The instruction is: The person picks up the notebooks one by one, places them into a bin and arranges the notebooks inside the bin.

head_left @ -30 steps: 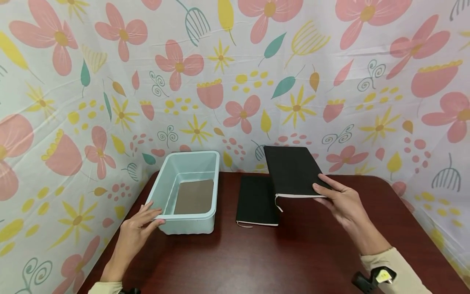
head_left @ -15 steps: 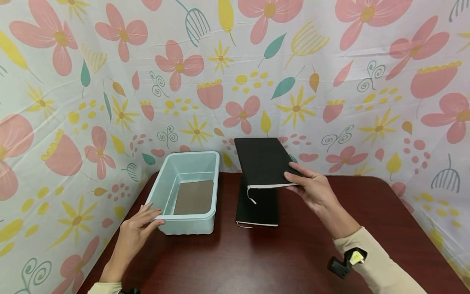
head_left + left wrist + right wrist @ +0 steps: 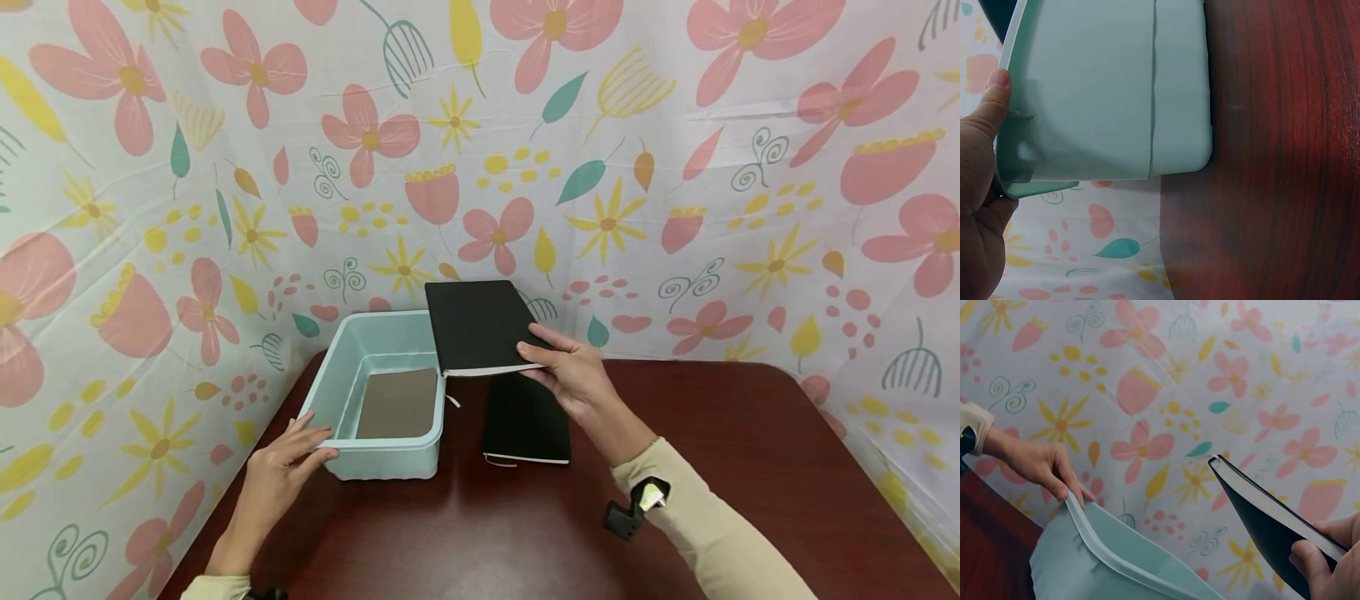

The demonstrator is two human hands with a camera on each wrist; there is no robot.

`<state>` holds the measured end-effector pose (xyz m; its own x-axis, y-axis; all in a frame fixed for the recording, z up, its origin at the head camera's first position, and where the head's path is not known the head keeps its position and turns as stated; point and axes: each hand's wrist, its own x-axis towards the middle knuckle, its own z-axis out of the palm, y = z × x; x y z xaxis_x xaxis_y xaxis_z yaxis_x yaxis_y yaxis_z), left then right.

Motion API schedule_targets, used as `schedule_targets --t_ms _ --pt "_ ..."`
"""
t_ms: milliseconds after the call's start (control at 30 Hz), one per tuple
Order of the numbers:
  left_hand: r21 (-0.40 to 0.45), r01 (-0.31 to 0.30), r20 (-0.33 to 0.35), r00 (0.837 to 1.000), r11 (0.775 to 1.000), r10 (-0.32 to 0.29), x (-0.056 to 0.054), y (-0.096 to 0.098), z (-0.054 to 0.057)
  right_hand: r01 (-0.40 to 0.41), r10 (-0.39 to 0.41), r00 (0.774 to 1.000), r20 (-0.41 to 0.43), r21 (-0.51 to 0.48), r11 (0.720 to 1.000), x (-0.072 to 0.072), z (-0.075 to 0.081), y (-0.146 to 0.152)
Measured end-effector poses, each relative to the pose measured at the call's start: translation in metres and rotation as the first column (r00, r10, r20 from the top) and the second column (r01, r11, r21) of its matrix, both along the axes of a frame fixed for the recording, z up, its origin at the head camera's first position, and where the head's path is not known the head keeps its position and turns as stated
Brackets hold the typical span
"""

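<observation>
My right hand (image 3: 573, 375) pinches a black notebook (image 3: 480, 325) by its near right corner, thumb on top and fingers beneath. The notebook hangs in the air, overlapping the right rim of a pale blue-green plastic bin (image 3: 386, 458) in the head view, its white ribbon dangling. At the bin's near left corner, my left hand (image 3: 277, 475) grips the rim, thumb outside in the left wrist view. Inside the bin lies a flat grey-brown piece (image 3: 397, 404). A second black notebook (image 3: 525, 425) lies on the table right of the bin, its far part hidden by the held one.
All of this is on a dark red-brown wooden table (image 3: 495, 525). A floral-patterned cloth (image 3: 637, 167) hangs as a backdrop behind it and along both sides. A dark wrist camera (image 3: 633, 508) sits on the right sleeve.
My right hand has carried the black notebook leftward, from over the table's right side, past the second notebook, to the bin's right rim. The left hand and the bin have stayed put.
</observation>
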<state>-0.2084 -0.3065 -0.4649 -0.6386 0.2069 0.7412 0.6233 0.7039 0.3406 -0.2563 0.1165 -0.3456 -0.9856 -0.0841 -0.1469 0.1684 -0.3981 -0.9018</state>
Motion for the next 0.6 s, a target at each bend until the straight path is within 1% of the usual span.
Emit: schedule_targets --t_ms 333,467,600 --pt "0.006 0.006 0.000 1.000 1.000 -0.006 0.000 0.001 0.001 -0.008 0.008 1.000 0.015 0.014 1.000 -0.013 -0.007 -0.038" --pt "0.008 0.003 -0.004 1.000 1.000 -0.003 0.000 0.001 0.000 -0.015 0.015 1.000 0.017 -0.001 1.000 -0.016 -0.011 -0.051" --pt "0.009 0.001 -0.005 1.000 1.000 -0.001 0.000 0.000 0.000 -0.016 0.017 0.999 0.038 -0.014 1.000 -0.018 -0.015 -0.065"
